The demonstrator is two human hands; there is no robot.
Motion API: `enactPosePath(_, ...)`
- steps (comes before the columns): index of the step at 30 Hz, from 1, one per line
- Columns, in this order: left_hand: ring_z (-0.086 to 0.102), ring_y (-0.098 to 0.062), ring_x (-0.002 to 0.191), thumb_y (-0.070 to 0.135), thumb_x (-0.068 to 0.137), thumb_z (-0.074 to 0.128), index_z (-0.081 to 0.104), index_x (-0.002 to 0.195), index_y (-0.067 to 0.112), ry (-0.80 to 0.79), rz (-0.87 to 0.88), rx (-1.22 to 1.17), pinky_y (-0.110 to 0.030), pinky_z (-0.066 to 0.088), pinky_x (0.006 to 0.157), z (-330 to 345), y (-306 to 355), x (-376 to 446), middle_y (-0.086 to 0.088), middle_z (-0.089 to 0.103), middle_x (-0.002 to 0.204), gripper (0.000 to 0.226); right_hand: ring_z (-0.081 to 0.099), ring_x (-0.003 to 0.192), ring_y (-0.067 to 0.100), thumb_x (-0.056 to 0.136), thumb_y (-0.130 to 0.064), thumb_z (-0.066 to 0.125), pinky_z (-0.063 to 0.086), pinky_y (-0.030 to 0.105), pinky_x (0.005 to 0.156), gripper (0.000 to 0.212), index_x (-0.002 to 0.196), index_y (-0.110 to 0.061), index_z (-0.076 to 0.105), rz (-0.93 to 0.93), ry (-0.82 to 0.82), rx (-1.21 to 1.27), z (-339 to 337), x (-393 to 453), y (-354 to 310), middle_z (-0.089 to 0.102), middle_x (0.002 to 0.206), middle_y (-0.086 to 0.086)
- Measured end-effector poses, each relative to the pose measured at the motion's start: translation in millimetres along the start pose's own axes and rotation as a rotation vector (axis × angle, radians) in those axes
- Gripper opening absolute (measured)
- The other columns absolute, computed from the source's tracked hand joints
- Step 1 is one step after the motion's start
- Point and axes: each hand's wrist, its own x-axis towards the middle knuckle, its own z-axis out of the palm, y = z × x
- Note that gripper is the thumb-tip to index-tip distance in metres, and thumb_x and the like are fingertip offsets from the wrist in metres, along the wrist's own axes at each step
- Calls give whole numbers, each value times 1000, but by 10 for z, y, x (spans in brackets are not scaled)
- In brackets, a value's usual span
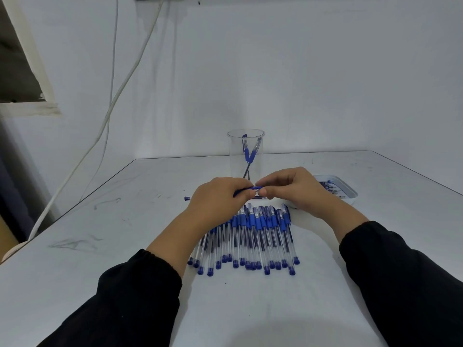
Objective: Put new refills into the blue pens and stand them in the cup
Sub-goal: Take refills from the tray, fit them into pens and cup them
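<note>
Left hand (220,196) and right hand (293,189) both pinch one pen (250,189); misalignment may bend the refill.

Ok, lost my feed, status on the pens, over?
Both hands, left hand and right hand, gripping one blue pen. Two pens in cup. Pen row waiting. Nothing in the way.

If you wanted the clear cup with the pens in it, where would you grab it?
Grip the clear cup around its lower wall, coming from the side. It stands upright and tall, and two pens lean inside near the rim, so a top grab would likely bump them.
</note>
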Motion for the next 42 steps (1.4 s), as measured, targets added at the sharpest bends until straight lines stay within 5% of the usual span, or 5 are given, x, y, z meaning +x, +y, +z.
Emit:
enactPosePath(11, 59, -9, 85, 59, 92, 40, 61, 109, 48, 30, -48, 76, -32, 51, 74, -54, 71, -9, 11, 68, 95, 30, 70, 85, 10, 80, -14, 75, 53, 23, 83, 10, 88, -20, 77, -11, 60, -45, -39, 16, 5, 75, 83, -1)
enactPosePath(17, 55, -7, 83, 56, 93, 38, 59, 115, 43, -67, -20, 149, -28, 45, 68, 32, -46, 38, 12, 65, 95, 33, 58, 66, -5, 79, -23, 77, 39, 8, 60, 8, 79, -31, 75, 12, 67, -209, -32, 46, 62, 69, 69, -16)
enactPosePath(22, 55, -8, 95, 52, 95, 39, 59, 117, 41, -4, -102, 119, -25, 39, 70, -26, -206, 58, 14, 65, 110, 31, 63, 85, -1, 83, -23, 73, 45, 19, 74, 8, 86, -31, 73, 82, 192, -238, -132, 98, 217, 71, 88, -11)
enactPosePath(31, 56, -9, 96, 50, 96, 40, 62, 113, 40, 16, -106, 96, -24, 38, 70, -24, -202, 52, 13, 65, 110, 30, 46, 113, 16, 90, -38, 61, 29, 36, 95, 16, 103, -33, 69, 25, 156, -996, -43, 153, 336, 63, 108, -9)
enactPosePath(42, 57, -11, 101, 44, 96, 43, 61, 117, 33, 33, -98, 58, -25, 42, 78, -21, -162, 29, 9, 65, 113, 30, 40, 116, 18, 91, -35, 56, 28, 35, 94, 23, 110, -31, 70, 44, 159, -1120, -14, 172, 377, 54, 120, -5)
